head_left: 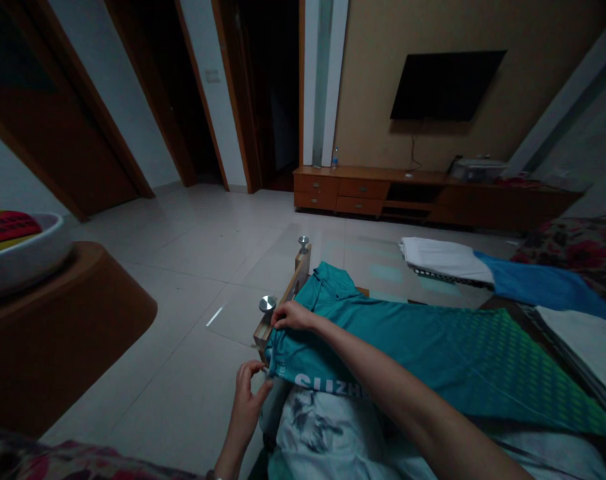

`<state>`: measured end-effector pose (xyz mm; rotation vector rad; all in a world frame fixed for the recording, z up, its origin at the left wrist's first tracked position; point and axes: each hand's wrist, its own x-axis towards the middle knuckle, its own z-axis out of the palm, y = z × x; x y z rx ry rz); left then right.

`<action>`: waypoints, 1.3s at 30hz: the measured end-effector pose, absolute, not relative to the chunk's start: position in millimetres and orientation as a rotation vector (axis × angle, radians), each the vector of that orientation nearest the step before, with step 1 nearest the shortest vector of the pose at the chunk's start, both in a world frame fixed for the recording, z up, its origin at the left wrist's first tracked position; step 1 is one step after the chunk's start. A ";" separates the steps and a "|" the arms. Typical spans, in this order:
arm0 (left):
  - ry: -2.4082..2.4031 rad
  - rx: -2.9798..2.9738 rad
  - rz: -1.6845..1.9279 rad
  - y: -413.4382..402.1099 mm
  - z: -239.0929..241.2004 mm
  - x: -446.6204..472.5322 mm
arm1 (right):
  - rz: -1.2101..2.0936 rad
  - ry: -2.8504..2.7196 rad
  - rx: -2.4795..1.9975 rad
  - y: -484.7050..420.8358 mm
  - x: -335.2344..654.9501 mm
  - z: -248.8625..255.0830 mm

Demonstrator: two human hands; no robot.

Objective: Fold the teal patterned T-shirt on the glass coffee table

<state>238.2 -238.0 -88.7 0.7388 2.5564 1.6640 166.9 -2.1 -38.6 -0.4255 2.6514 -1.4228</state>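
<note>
teal cloth shirt (383,333), glass table (263,280), wood cabinet (363,193)

Open tiled floor (197,253) lies left of the glass table (263,267), and passage there is unobstructed as far as the brown curved stand (57,320). The table's left edge is blocked by two metal studs (267,304) and a wooden support (297,273). The tabletop is covered by a teal shirt (407,333); beyond it, bare glass is bounded by folded white cloth (445,257) and blue cloth (543,283).
</note>
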 end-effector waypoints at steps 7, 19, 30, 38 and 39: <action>2.976 0.736 1.283 -212.8 -108.2 255.9 | -1.415 2.634 -0.425 -1.4 166.7 -46.3; 3.245 0.629 1.277 -216.2 -115.0 261.8 | -1.437 2.670 -0.401 2.3 172.2 -47.0; 2.939 0.404 1.512 -222.9 -103.0 261.4 | -1.126 3.122 -0.507 -3.8 199.5 -45.3; 2.742 0.291 1.687 -206.5 -98.3 265.5 | -1.106 3.506 -0.008 72.4 307.5 -25.4; 2.751 0.302 1.650 -201.7 -99.2 264.1 | -1.120 3.535 0.215 96.5 334.5 -27.8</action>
